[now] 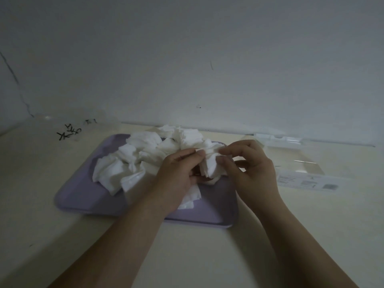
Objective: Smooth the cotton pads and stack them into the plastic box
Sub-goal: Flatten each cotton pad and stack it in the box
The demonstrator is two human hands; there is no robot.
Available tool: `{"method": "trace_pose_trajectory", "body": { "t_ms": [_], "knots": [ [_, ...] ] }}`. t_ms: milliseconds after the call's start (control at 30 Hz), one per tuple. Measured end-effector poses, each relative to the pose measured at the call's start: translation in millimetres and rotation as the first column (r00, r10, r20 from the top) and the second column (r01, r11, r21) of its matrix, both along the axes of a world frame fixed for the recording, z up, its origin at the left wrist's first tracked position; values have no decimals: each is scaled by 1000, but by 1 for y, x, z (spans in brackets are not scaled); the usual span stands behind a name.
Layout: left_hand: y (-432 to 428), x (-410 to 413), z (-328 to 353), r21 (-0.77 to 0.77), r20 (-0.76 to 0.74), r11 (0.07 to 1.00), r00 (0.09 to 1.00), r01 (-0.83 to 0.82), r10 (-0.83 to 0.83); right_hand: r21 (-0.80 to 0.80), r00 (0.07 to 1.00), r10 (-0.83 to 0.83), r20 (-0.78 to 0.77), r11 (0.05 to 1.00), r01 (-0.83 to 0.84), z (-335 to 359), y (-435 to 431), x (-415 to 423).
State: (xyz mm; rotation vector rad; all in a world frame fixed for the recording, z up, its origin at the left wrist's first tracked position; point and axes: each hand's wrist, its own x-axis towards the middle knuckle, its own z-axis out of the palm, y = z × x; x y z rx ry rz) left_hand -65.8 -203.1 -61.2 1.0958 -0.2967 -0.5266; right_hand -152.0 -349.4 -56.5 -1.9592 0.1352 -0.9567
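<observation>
- Tray sat left of centre on the desk, with a messy heap of crumpled pads on it.
- Left hand pinched one side of a small bunch held just over the tray.
- Right hand was clamped on the other side, fingers curled.
- Box lay on the desk right of the tray. It's see-through, so I couldn't tell what was in it.
- Risks, I'd guess: tugging too hard could tear or peel a fluffy pad, a loose pinch could drop the bunch back into the heap, and that light box might skid when loaded.
</observation>
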Motion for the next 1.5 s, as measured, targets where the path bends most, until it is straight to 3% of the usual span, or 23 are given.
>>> {"method": "trace_pose_trajectory", "body": {
  "t_ms": [367, 467, 667, 800, 1100, 1233, 1333, 1500],
  "knots": [
    [1, -2, -2, 52, 61, 998, 997, -43, 40, 238, 989, 2, -149, 971, 34, 6, 2, -2],
    [3, -2, 1, 29, 7, 999, 999, -36, 36, 267, 992, 48, -119, 964, -14, 5, 4, -3],
    [1, -4, 8, -28, -96, 999, 995, 20, -23, 97, 997, -56, 50, 994, 51, 4, 6, -5],
    [3, -1, 7, -13, -118, 1000, 993, 5, -7, 240, 1000, -22, 10, 971, 19, 6, 4, -7],
    [4, -6, 4, 63, 71, 993, 992, 101, -106, 338, 998, 21, -61, 941, 1, -3, -4, -1],
    [8, -8, 2, 138, 259, 981, 951, 137, -169, 317, 985, 127, -115, 945, -85, -5, -3, -1],
    [11, -7, 2, 153, 293, 980, 941, 129, -170, 451, 970, 239, -50, 872, -192, -7, -3, -1],
    [10, -8, 3, 145, 332, 980, 927, 135, -177, 585, 976, 217, -38, 796, -154, -8, -3, 0]
  ]
}}
